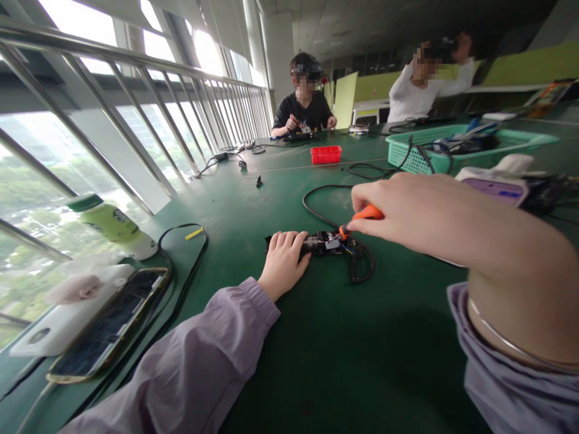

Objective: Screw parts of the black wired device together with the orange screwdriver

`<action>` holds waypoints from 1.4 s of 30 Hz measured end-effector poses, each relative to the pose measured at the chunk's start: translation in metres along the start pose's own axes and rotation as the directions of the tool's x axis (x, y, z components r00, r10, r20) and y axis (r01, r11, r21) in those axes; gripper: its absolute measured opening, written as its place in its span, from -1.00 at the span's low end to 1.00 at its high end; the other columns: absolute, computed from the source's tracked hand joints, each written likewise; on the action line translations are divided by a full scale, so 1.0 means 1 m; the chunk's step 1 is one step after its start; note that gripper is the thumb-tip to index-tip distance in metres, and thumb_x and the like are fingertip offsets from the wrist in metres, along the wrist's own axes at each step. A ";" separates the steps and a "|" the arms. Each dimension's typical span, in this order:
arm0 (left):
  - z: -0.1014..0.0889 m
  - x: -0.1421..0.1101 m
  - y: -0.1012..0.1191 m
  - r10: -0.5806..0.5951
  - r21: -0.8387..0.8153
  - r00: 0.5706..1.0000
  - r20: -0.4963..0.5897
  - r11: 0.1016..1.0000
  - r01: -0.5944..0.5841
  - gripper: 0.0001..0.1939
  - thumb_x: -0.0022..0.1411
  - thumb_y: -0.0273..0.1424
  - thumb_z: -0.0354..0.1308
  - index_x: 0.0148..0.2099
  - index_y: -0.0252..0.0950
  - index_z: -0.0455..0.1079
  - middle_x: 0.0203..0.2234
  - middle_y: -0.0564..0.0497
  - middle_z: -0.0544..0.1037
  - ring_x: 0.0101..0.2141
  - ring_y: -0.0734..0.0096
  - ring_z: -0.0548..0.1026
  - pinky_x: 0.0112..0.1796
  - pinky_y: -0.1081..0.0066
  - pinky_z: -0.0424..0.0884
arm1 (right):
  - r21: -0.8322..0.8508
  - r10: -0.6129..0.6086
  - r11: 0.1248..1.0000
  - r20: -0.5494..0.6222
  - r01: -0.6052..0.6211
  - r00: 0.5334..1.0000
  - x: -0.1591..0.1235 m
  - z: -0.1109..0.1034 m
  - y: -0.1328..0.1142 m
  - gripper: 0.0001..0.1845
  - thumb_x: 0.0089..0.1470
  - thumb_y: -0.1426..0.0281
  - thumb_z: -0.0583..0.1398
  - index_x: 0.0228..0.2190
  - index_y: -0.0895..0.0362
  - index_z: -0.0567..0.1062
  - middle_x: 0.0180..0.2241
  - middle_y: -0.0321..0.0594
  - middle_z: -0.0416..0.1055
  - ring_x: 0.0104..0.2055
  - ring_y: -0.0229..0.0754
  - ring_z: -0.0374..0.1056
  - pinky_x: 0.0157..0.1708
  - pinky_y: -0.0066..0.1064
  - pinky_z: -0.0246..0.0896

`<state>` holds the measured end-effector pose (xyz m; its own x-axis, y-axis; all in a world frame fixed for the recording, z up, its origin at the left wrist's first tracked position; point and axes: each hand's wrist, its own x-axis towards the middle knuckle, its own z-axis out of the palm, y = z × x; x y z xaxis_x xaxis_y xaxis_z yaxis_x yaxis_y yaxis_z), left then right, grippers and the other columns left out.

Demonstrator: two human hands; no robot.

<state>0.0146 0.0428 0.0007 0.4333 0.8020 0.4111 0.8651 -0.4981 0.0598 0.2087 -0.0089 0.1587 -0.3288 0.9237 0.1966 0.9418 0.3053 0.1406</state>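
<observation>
My left hand [284,263] lies over the left end of a black elongated device [319,243], fingers curled round it, pinning it to the green table. The device's right part is opened up, with thin coloured wires and a small pale part showing. In my right hand [402,205] is an orange-handled screwdriver [370,212], pointing down and left at the opened part. Its tip is too small to make out against the inner parts. A black cord [371,265] loops beside the device's right end.
A phone [113,328], a white flat case [67,307] and a green-capped bottle [115,224] stand at the left. A red basket [325,155] and a green basket [398,150] holding cables lie farther off. Two people [304,105] are across the table.
</observation>
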 end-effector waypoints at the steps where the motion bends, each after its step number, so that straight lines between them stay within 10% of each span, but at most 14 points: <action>1: 0.000 0.000 0.000 0.000 0.003 1.000 0.002 1.000 0.000 -0.61 0.24 -0.32 -0.03 0.10 -0.29 0.20 -0.07 -0.11 0.38 -0.04 0.18 0.28 0.08 0.11 0.13 | 0.007 -0.035 0.999 -0.016 0.035 0.999 -0.001 0.002 0.001 -0.84 0.02 0.25 0.11 -0.40 0.06 0.42 -0.54 -0.27 0.41 -0.58 -0.22 0.25 -0.58 -0.40 -0.15; 30: 0.000 0.000 0.001 0.004 0.002 1.000 0.000 1.000 -0.004 -0.61 0.24 -0.32 -0.04 0.11 -0.29 0.20 -0.06 -0.10 0.38 -0.03 0.18 0.28 0.09 0.11 0.12 | 0.061 -0.108 0.992 -0.064 0.112 0.992 0.002 0.005 0.002 -0.85 0.00 0.26 0.12 -0.42 0.04 0.44 -0.54 -0.32 0.38 -0.56 -0.26 0.23 -0.57 -0.42 -0.15; 36: 0.000 -0.001 0.001 0.000 -0.010 1.000 -0.003 1.000 -0.001 -0.61 0.23 -0.33 -0.02 0.10 -0.28 0.20 -0.08 -0.11 0.38 -0.04 0.18 0.28 0.08 0.08 0.13 | 0.057 -0.044 0.997 -0.110 0.050 0.993 0.005 0.008 0.001 -0.55 0.16 0.15 -0.06 -0.56 0.13 0.42 -0.56 -0.19 0.37 -0.49 -0.17 0.30 -0.54 -0.37 -0.10; 42: 0.001 -0.001 0.001 0.006 -0.013 1.000 -0.009 1.000 -0.006 -0.61 0.24 -0.33 -0.03 0.11 -0.27 0.20 -0.07 -0.11 0.38 -0.03 0.17 0.28 0.08 0.08 0.13 | 0.143 -0.140 0.978 -0.084 0.151 0.987 0.002 0.009 0.007 -0.75 0.14 0.28 -0.01 -0.32 0.08 0.42 -0.48 -0.25 0.43 -0.49 -0.22 0.29 -0.52 -0.40 -0.05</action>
<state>0.0152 0.0421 -0.0004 0.4363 0.7959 0.4197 0.8589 -0.5075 0.0695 0.2147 -0.0027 0.1513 -0.4620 0.8491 0.2563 0.8817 0.4710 0.0288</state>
